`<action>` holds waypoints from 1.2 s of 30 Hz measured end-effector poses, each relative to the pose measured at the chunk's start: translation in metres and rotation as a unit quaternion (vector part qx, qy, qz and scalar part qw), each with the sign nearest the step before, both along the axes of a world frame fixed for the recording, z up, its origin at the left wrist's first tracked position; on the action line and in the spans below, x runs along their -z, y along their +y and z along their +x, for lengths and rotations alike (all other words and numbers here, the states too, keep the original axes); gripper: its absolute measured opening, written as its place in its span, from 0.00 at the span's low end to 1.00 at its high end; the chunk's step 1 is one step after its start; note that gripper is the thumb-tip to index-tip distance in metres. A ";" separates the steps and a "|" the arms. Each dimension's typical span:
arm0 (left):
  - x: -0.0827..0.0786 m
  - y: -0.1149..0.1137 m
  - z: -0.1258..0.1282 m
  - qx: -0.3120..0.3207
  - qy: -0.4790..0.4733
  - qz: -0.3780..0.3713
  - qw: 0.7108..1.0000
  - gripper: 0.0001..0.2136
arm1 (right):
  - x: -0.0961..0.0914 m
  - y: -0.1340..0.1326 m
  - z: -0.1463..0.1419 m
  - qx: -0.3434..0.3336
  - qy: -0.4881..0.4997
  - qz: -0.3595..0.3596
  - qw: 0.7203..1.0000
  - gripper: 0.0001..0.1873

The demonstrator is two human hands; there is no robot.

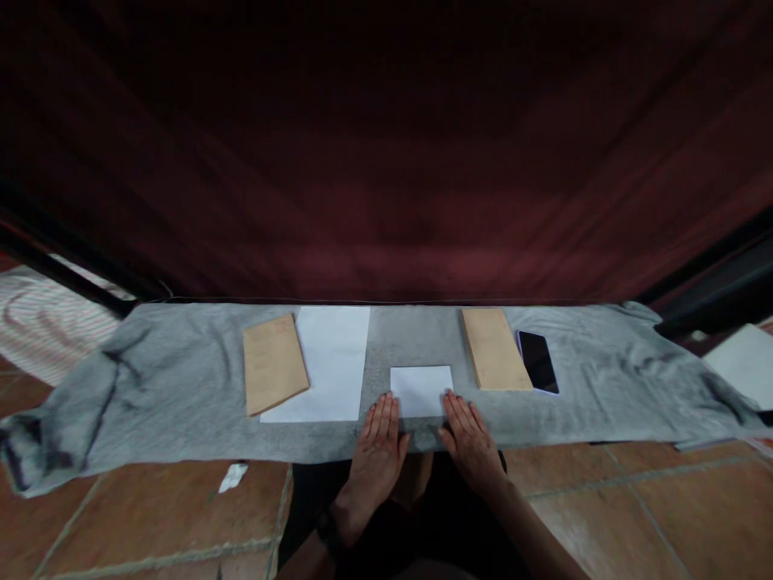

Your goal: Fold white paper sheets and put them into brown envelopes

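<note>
My left hand (378, 447) and my right hand (469, 439) lie flat, palms down, fingers stretched out, on the near edge of a grey cloth (181, 395). Between their fingertips sits a small folded white paper (421, 390); the fingertips reach its two near corners. Neither hand holds anything. To the left lies a larger white sheet (332, 362) with a brown envelope (273, 362) partly over its left side. To the right rests a stack of brown envelopes (495, 348), and beside it a dark phone (537, 362).
The grey cloth is spread over a terracotta tile floor (150, 515). A dark red curtain (386, 201) hangs right behind it. A small white scrap (233, 477) lies on the tiles. Striped fabric (42, 322) shows at far left, a white sheet (742, 362) at far right.
</note>
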State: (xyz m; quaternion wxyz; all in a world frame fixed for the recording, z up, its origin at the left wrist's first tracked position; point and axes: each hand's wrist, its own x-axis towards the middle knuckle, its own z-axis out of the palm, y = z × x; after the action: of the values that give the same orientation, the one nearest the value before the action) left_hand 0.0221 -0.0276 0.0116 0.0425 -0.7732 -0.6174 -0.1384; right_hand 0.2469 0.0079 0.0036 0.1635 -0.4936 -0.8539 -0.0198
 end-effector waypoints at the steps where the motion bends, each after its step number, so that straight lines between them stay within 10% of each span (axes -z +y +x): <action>1: 0.000 0.000 -0.001 -0.001 0.001 0.000 1.000 0.32 | 0.000 -0.001 0.001 0.000 -0.003 0.001 1.000 0.35; 16: 0.003 0.053 0.044 0.044 -0.051 0.001 0.998 0.30 | -0.006 0.014 -0.006 0.004 0.059 -0.024 0.998 0.28; 25: 0.011 0.063 0.035 0.049 -0.026 0.001 0.998 0.32 | -0.009 0.053 -0.058 -0.023 0.075 -0.081 0.994 0.27; 36: 0.006 0.058 0.010 -0.013 -0.054 0.009 0.998 0.28 | 0.012 0.055 -0.038 0.043 0.038 -0.026 0.998 0.30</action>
State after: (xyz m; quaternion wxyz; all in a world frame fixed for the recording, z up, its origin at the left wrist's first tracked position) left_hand 0.0318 0.0309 0.0059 0.0179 -0.7561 -0.6273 -0.1855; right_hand 0.2089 0.0624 -0.0080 0.1821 -0.5348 -0.8250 0.0145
